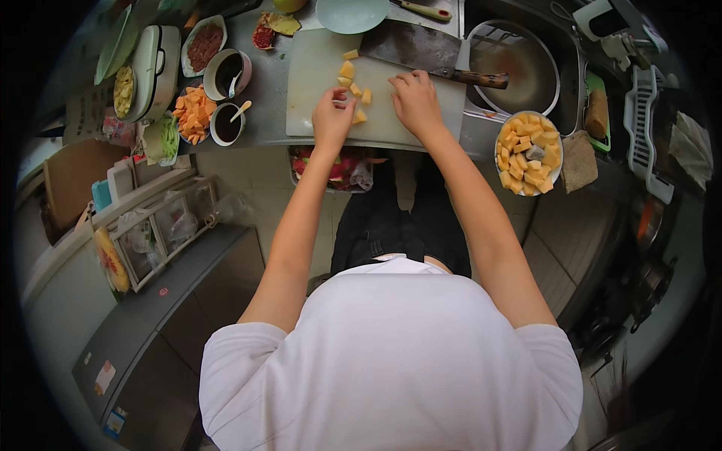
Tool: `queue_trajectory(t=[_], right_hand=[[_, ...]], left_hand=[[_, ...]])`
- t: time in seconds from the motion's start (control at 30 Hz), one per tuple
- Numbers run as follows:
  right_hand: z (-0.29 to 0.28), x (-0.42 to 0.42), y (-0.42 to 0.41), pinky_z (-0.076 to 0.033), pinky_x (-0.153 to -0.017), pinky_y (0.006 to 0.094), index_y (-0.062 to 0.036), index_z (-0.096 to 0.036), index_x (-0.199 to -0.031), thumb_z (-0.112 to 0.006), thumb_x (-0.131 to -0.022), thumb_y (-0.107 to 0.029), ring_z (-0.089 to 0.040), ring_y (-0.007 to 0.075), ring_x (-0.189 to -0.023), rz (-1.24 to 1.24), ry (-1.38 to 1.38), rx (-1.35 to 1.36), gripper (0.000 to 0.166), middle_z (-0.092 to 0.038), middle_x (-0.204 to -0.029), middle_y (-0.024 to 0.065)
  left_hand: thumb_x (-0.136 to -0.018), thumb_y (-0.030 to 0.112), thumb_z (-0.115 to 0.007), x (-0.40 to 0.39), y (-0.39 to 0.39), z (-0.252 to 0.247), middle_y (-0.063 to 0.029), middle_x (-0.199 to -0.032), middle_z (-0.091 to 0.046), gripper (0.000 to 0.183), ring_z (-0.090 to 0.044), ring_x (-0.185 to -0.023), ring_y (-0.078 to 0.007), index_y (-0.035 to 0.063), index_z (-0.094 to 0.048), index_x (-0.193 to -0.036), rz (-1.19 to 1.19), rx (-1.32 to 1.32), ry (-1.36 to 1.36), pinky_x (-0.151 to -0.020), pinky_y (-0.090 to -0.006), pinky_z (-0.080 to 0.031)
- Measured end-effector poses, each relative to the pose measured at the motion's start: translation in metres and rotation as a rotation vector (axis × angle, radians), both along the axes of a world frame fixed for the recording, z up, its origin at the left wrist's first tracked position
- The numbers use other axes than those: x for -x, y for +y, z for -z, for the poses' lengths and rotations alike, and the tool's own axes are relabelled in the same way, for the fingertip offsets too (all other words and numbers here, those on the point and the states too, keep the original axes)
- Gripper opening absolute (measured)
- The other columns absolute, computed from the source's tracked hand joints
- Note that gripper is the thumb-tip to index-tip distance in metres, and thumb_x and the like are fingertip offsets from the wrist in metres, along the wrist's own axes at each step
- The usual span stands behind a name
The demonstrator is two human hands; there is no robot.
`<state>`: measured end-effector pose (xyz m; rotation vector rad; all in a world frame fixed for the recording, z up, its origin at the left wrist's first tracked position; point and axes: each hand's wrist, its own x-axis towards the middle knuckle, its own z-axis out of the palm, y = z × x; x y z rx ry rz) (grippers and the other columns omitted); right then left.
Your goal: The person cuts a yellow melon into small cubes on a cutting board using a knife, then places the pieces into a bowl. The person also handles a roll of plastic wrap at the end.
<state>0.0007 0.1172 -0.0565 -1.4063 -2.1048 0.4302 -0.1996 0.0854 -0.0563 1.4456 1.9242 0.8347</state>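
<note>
Several yellow fruit chunks (346, 70) lie in a loose line on the white cutting board (316, 62). My left hand (334, 118) is at the left of the lower chunks, fingers curled and thumb apart, with nothing visible in its grasp. One chunk (360, 116) sits right beside its thumb. Across the board, my right hand (416, 101) rests with spread fingers and holds nothing. Just beyond it, a broad cleaver (412, 49) lies flat over the board's far edge, its wooden handle (480, 78) pointing right over the sink side.
At right, a bowl of yellow fruit cubes (529, 153) stands near the counter edge beside a folded cloth (579, 162). A basin of water (510, 62) sits in the sink. Left are orange chunks (194, 114), two dark-liquid bowls (228, 125) and minced meat (206, 48). Below hangs a waste container (333, 175).
</note>
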Motion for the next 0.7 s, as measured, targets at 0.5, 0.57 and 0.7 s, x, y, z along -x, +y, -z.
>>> queue_trajectory(t=[0.5,0.57,0.7], right_hand=[[-0.021,0.038,-0.009,-0.048,-0.086,0.0424,-0.0046,-0.07,-0.095,-0.071,-0.08,-0.012,-0.056,0.0336,-0.101,0.287,0.181,-0.039,0.016,-0.064,-0.101,0.0103],[-0.018,0.012,-0.026,-0.047,-0.087,0.043,-0.0039,-0.07,-0.1,-0.07,-0.082,-0.01,-0.055,0.0335,-0.103,0.439,0.139,-0.043,0.02,-0.063,-0.103,0.0122],[0.003,-0.024,-0.045,-0.047,-0.09,0.0429,-0.0038,-0.07,-0.106,-0.072,-0.082,-0.013,-0.054,0.0332,-0.105,0.542,-0.012,0.053,0.026,-0.063,-0.105,0.0126]], left_hand=[[-0.079,0.011,-0.076,0.025,0.0,0.0,-0.0117,-0.104,-0.063,0.04,-0.064,-0.09,-0.0267,0.0079,-0.065,-0.117,0.259,0.01,0.029,-0.08,-0.0379,-0.053],[-0.078,0.012,-0.077,0.021,-0.018,-0.001,-0.012,-0.103,-0.063,0.039,-0.063,-0.091,-0.0289,0.0072,-0.065,-0.115,0.354,-0.017,0.098,-0.08,-0.0389,-0.052],[-0.079,0.01,-0.075,0.012,-0.024,0.007,-0.0124,-0.1,-0.062,0.03,-0.061,-0.094,-0.0331,0.006,-0.064,-0.108,0.386,-0.088,0.15,-0.081,-0.0411,-0.051]])
